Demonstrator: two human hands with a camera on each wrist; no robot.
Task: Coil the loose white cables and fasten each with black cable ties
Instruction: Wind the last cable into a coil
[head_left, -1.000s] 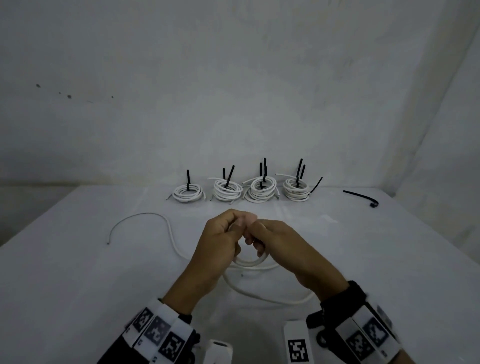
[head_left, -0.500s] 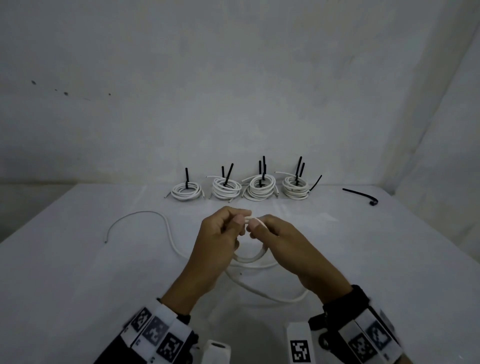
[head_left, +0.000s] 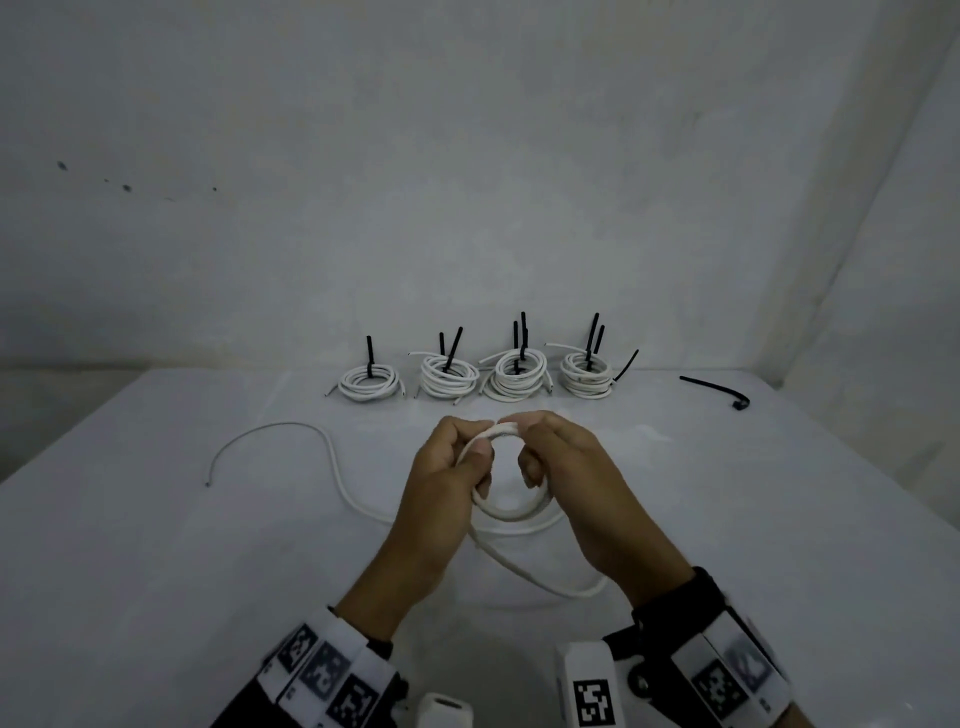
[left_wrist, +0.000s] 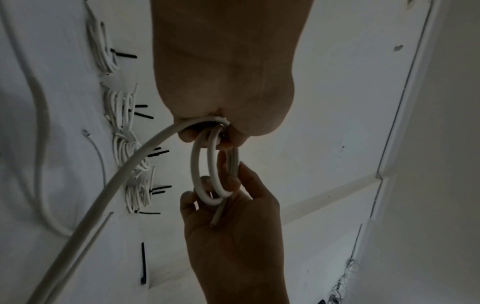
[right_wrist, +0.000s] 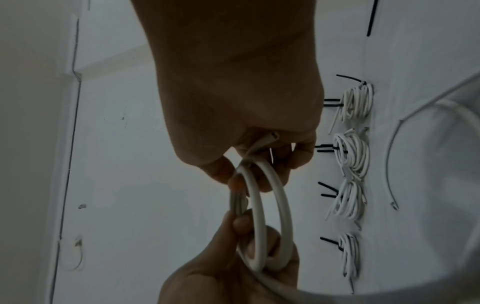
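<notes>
Both hands hold a small coil of white cable (head_left: 511, 512) above the middle of the table. My left hand (head_left: 457, 467) grips the coil's left side, and in the left wrist view its fingers curl round two loops of the cable (left_wrist: 205, 164). My right hand (head_left: 545, 457) pinches the coil's top right, with the cut cable end (right_wrist: 270, 139) sticking out of its fingers. The rest of the cable trails under my hands and away to the left, ending in a thin free tail (head_left: 270, 431). One loose black cable tie (head_left: 714, 389) lies at the back right.
Four tied white coils (head_left: 371, 382) (head_left: 449, 376) (head_left: 519, 376) (head_left: 587, 374) stand in a row along the table's back edge, black tie tails sticking up. A grey wall rises behind them. The white table (head_left: 156, 571) runs to edges at left and right.
The loop between my hands has grown into a fuller ring with another turn. My hands have drawn slightly apart, and the free tail on the left has slid a little.
</notes>
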